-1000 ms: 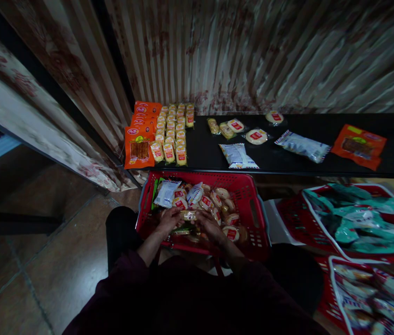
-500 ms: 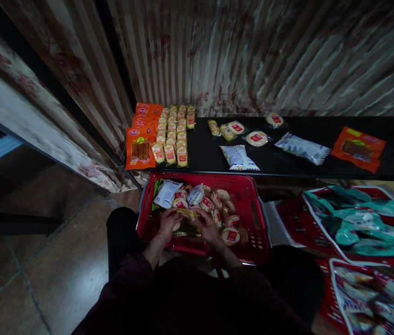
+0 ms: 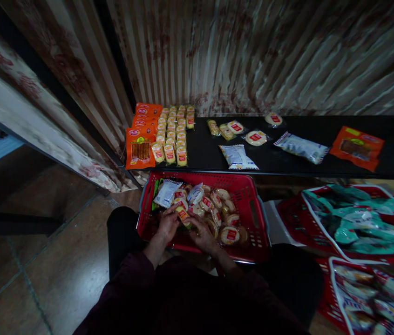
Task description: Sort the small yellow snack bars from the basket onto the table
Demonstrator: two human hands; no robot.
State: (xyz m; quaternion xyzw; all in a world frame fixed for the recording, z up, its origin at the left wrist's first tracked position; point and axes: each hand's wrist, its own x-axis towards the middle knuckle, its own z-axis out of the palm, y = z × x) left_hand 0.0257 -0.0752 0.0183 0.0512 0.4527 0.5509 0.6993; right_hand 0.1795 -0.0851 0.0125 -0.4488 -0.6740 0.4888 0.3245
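Note:
Between my two hands is a small wrapped snack pack point(image 3: 183, 214) with a red and yellow label, held tilted over the red basket point(image 3: 246, 186). My left hand point(image 3: 168, 224) pinches its left end, and my right hand point(image 3: 202, 232) grips its right side. Under and around them in the basket lie round wrapped pastries point(image 3: 230, 235) and white-and-blue packets point(image 3: 167, 193). On the black shelf point(image 3: 204, 156) beyond, similar yellow packs point(image 3: 171, 139) stand in neat rows beside a stack of orange bags point(image 3: 140, 146).
Loose round pastries point(image 3: 255, 137), white-blue packets point(image 3: 301, 147) and an orange bag point(image 3: 356, 148) lie along the shelf. To the right are a basket of teal packets point(image 3: 361, 218) and another of striped packets point(image 3: 382, 298). A dark shelf post point(image 3: 113, 83) rises at left.
The snack pack has been turned in my hands, so its red label now faces up. My right hand has shifted slightly left and down.

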